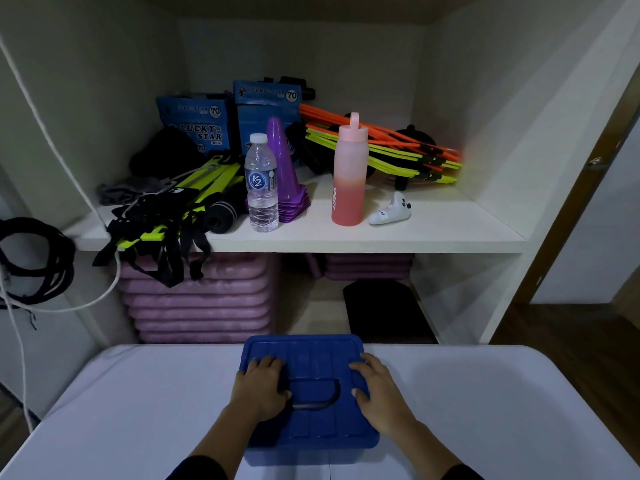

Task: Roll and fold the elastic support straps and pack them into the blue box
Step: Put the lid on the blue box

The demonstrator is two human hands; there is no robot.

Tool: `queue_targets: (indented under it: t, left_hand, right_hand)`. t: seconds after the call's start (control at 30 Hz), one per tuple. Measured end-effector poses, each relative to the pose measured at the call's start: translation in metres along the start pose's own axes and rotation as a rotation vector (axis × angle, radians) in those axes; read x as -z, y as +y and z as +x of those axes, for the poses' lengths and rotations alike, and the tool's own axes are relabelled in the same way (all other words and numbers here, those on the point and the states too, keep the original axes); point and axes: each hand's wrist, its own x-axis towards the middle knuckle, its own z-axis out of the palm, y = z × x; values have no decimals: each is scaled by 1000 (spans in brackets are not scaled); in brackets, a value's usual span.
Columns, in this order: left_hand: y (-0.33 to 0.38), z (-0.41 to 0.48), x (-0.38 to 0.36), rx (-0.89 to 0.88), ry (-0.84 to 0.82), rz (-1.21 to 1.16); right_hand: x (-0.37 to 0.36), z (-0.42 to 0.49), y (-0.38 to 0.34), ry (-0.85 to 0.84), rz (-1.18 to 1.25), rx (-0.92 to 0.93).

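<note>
A blue plastic box [308,427] with its lid on stands at the near middle of the white table [485,410]. A dark handle [317,393] lies flat on the lid between my hands. My left hand [261,386] rests flat on the lid's left side, fingers spread forward. On the lid's right side my right hand [379,386] lies flat in the same way. No strap is in either hand. Black and yellow-green straps [162,230] lie tangled at the shelf's left end and hang over its edge.
Behind the table a white shelf [433,233] holds a water bottle [261,185], purple cones [282,168], a pink bottle [349,174], blue Lucky Star boxes [197,123], orange and yellow poles [398,150] and a small white device [393,213]. Purple mats [197,303] are stacked below. Black cords [34,261] hang at left.
</note>
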Motion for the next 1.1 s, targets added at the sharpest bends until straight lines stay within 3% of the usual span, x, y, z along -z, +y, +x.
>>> queue_targets:
  t: [0.1, 0.27, 0.57, 0.73, 1.1]
  left_hand:
    - [15, 5, -3, -70, 51, -34]
    - [47, 12, -12, -167, -86, -25]
    - [52, 21, -27, -146, -151, 63]
    - [51, 21, -31, -154, -161, 52]
    - [50, 25, -37, -155, -178, 37]
  right_hand:
    - [0, 3, 1, 51, 82, -66]
    - [1, 10, 3, 64, 313, -273]
    - [12, 20, 11, 247, 566, -344]
    - [11, 26, 15, 174, 553, -332]
    - [0, 26, 12, 184, 540, -294]
